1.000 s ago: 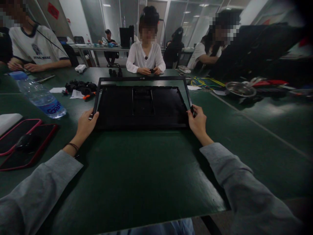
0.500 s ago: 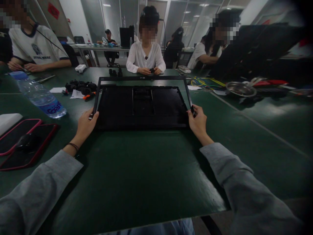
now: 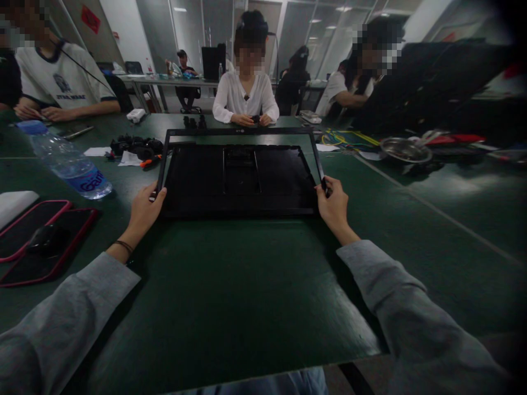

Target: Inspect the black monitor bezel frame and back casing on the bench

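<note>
My left hand [image 3: 146, 204] and my right hand [image 3: 332, 204] grip the two sides of a thin black monitor bezel [image 3: 197, 131], thumbs toward the inside. The bezel is an open rectangular frame, tilted with its top edge away from me. Through its opening shows a black monitor back cover [image 3: 197, 178], lying on the green table [image 3: 239, 291] with a recessed panel in its middle. Along the bottom edge, the bezel and cover look too dark to separate, so I cannot tell whether they touch there.
On the left stand a water bottle [image 3: 68, 159] and two red-edged phones [image 3: 78, 241], with a black mouse [image 3: 43, 238] on top. Black parts [image 3: 135, 147] lie beyond. A metal bowl [image 3: 405, 149] and cables [image 3: 349, 137] are at right. A person in white [image 3: 246, 99] sits opposite.
My hands and the bezel have stayed in place. In the background, a distant person's hand has risen slightly.
</note>
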Demonstrator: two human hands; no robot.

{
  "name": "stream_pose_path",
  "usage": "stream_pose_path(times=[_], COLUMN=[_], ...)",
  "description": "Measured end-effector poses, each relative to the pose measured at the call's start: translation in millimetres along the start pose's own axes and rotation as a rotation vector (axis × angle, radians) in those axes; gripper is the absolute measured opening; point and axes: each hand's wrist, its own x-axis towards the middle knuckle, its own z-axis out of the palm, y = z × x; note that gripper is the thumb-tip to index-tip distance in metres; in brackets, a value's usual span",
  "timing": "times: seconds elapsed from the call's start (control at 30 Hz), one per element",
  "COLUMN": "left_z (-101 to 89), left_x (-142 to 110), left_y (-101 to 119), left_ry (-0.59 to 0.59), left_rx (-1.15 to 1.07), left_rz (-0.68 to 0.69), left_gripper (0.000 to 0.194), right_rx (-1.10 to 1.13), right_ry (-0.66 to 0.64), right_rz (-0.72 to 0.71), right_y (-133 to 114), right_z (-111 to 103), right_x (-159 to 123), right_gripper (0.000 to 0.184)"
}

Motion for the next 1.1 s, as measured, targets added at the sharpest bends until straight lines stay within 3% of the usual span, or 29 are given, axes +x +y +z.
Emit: stream_pose_path(times=[1.1], left_z=[0.7], left_x=[-0.8], left_y=[0.7], left_ry=[-0.035], left_rx=[0.014], left_rz=[-0.014], left_gripper=[0.050], right_rx=[-0.021], right_ry=[-0.027], right_rz=[0.007], right_y=[0.7], right_z=[0.8], right_x=[0.4], right_gripper=[0.039])
